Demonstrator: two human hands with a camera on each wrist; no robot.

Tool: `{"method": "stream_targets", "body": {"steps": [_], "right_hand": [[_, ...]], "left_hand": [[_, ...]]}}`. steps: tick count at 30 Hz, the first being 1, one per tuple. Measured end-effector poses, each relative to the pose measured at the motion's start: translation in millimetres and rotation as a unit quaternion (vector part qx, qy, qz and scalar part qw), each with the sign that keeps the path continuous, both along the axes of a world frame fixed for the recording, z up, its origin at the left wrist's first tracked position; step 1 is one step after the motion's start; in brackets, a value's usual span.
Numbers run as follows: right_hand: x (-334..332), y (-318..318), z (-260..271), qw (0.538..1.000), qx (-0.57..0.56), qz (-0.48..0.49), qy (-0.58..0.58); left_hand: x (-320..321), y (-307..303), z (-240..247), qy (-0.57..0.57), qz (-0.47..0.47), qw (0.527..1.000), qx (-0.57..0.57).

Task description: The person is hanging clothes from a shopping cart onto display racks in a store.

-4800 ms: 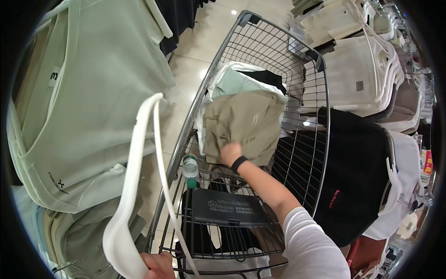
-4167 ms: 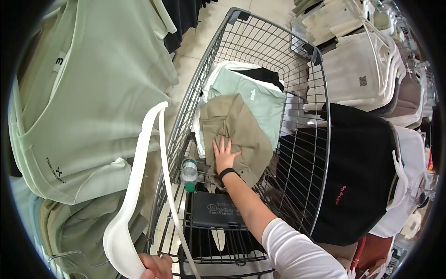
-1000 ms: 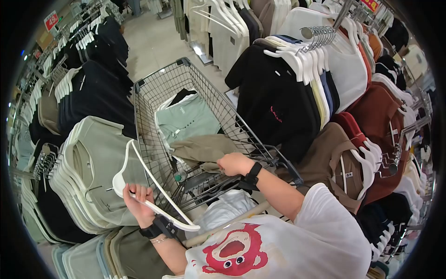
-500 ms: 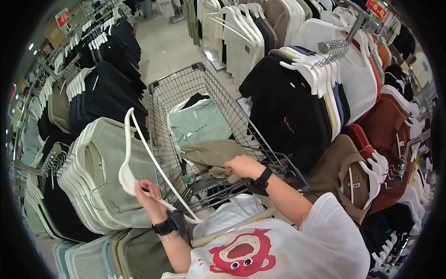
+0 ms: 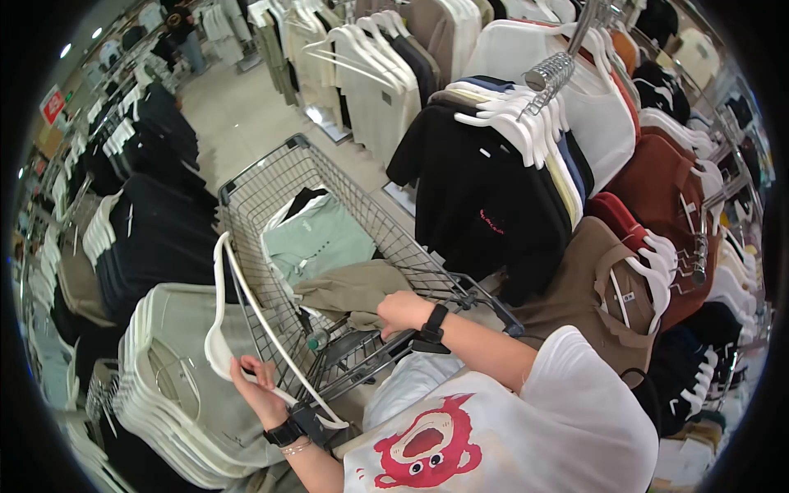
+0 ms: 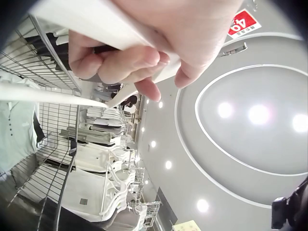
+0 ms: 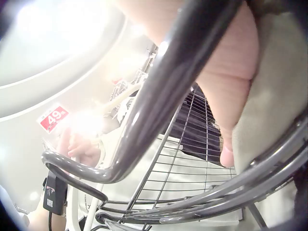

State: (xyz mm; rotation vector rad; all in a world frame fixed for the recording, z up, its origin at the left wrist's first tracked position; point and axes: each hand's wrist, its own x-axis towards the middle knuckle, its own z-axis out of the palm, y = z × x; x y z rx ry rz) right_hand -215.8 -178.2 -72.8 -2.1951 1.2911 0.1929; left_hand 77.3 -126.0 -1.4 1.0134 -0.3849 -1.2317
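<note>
In the head view my left hand (image 5: 259, 390) holds a white clothes hanger (image 5: 218, 341) upright beside the cart. Fingers of this left hand (image 6: 122, 62) curl round the hanger (image 6: 53, 96) in the left wrist view, and no garment hangs on it. My right hand (image 5: 404, 312) grips the near end of a bunched olive garment (image 5: 349, 287) inside the shopping cart (image 5: 259, 168). In the right wrist view a dark cart bar (image 7: 159, 91) crosses in front of the right hand (image 7: 236, 72), and the garment (image 7: 284, 91) lies against its palm side. A light green buttoned shirt (image 5: 316, 238) lies beyond.
A bottle with a green cap (image 5: 316, 338) lies near the cart's handle end. Racks of pale green tops (image 5: 189, 394) stand at the left, black T-shirts (image 5: 468, 197) and brown tops (image 5: 575, 279) at the right. An aisle floor (image 5: 238, 123) runs ahead.
The olive garment, earlier spread over the light green shirt, is pulled to the cart's near end, uncovering the shirt. The right hand, earlier flat on it, grips it. The head view has tilted up.
</note>
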Motion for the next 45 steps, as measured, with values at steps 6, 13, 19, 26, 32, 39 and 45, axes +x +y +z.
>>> {"method": "stream_targets", "body": {"steps": [6, 13, 19, 26, 32, 39, 45], "right_hand": [[21.0, -48.2, -1.3, 0.999, -0.044, 0.023, 0.009], [56.1, -130.7, -6.6, 0.997, -0.072, 0.013, 0.017], [89.3, -214.7, 7.6, 0.987, -0.141, -0.082, -0.018], [86.4, -311.9, 46.2, 0.799, -0.393, -0.317, -0.327], [77.3, -367.4, 69.2, 0.692, -0.446, -0.383, -0.42], [52.6, -363.3, 136.1, 0.82, -0.371, -0.218, -0.378], [60.3, -318.4, 136.8, 0.948, -0.231, -0.152, -0.158]], "left_hand": [[14.7, -49.8, 1.3, -0.048, 0.006, 0.999, 0.009], [35.0, -132.0, 0.6, -0.092, -0.047, 0.994, 0.021], [83.0, -205.6, -29.0, -0.137, -0.148, 0.979, 0.037], [81.6, -299.3, -27.3, -0.126, -0.407, 0.902, -0.078], [115.5, -360.3, -43.9, -0.101, -0.41, 0.905, -0.053], [85.1, -410.9, -28.0, -0.203, -0.173, 0.957, 0.11], [50.1, -430.5, -30.1, -0.287, -0.426, 0.857, -0.027]]}}
